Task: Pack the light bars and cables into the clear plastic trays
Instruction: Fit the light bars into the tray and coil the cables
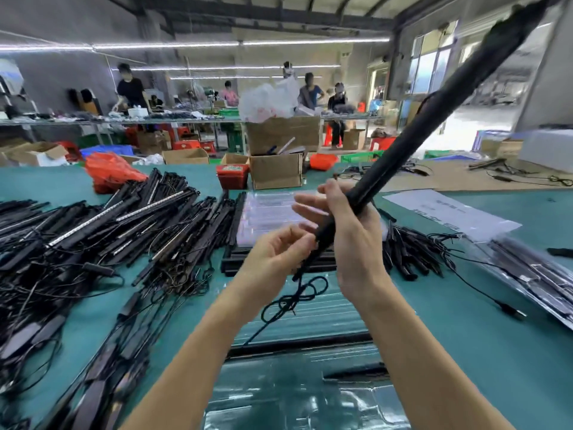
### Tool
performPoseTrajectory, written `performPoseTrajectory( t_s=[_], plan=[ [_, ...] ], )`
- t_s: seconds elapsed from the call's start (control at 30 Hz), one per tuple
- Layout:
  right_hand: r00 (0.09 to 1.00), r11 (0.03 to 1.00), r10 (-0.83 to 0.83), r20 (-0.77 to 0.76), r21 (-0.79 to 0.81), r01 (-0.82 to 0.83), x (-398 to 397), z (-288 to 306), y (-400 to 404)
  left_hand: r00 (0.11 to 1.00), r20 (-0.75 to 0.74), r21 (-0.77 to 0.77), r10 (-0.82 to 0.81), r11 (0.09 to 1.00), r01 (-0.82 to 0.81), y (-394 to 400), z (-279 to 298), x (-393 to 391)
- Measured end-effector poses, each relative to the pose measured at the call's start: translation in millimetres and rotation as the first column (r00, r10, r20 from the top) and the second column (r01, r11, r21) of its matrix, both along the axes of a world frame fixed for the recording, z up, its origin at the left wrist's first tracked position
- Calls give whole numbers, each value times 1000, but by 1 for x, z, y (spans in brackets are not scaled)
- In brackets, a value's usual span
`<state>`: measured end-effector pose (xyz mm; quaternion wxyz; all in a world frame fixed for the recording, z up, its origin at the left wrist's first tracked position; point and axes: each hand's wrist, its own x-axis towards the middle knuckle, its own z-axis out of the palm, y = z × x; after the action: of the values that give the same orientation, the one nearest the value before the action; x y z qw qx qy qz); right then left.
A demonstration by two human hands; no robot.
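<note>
Above the clear trays (pixel 273 209), right hand (pixel 350 240) grips light bars (pixel 434 119), tips cut off; left hand (pixel 276 256) pinches their blurred cable (pixel 297 293)

We are in a factory packing hall: long worktables (pixel 93 121), cardboard boxes (pixel 276 170), plastic crates (pixel 105 149), workers (pixel 130 90) sorting goods.

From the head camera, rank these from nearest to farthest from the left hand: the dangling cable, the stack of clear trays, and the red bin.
From the left hand:
1. Dangling cable, just below right.
2. Stack of clear trays, behind it.
3. Red bin, far back.
</note>
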<state>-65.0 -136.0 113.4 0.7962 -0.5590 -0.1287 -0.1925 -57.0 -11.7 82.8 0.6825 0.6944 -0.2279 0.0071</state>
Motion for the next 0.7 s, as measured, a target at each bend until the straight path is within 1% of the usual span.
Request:
performPoseTrajectory(
  t_s=[0.07,0.1,0.13,0.17,0.23,0.27,0.33,0.37,0.4,0.43,0.47,0.5,0.53,0.57,0.6,0.63,0.67,0.7],
  plan=[
    [997,999,15,-69,40,-12,1,2,-7,996,-83,168,-37,984,50,6,-4,-4],
    [996,999,19,-93,47,-14,1,3,-11,991,-124,300,-48,950,83,11,-6,-7],
    [993,997,27,-114,77,-18,2,4,-16,985,-163,434,-50,893,117,17,-8,-12],
    [990,992,26,-136,124,-9,4,5,-21,976,-210,516,-57,842,160,24,-8,-17],
    [982,973,20,-188,228,24,7,7,-31,925,-357,528,-132,788,317,42,-8,-25],
    [976,963,18,-217,266,42,9,7,-36,877,-439,544,-195,719,432,52,-4,-30],
    [960,956,6,-281,282,76,15,7,-46,761,-591,609,-267,471,639,67,5,-44],
    [949,962,-3,-315,259,89,19,6,-51,737,-624,651,-261,349,674,72,10,-51],
    [938,972,-17,-348,213,97,22,4,-54,742,-621,693,-253,265,671,74,14,-56],
    [928,983,-30,-373,158,95,24,2,-55,749,-602,709,-278,248,661,75,17,-61],
    [920,991,-42,-390,103,88,27,-1,-54,730,-589,666,-346,305,681,72,22,-64],
    [915,996,-47,-400,51,74,28,-4,-51,694,-571,577,-439,386,720,67,27,-68],
    [913,999,-45,-406,7,53,29,-8,-47,665,-540,495,-516,444,747,59,32,-71],
    [914,999,-40,-405,-35,28,29,-11,-42,647,-514,446,-563,469,762,51,34,-74],
    [918,996,-49,-395,-91,14,30,-14,-38,670,-491,467,-557,480,742,43,33,-74],
    [925,986,-81,-371,-166,19,30,-17,-35,746,-447,569,-494,486,663,36,32,-72],
    [934,964,-135,-330,-260,47,31,-20,-33,848,-373,724,-377,453,520,34,31,-68],
    [944,930,-197,-266,-356,94,32,-22,-34,935,-274,861,-223,376,342,35,29,-63]
  ],
)
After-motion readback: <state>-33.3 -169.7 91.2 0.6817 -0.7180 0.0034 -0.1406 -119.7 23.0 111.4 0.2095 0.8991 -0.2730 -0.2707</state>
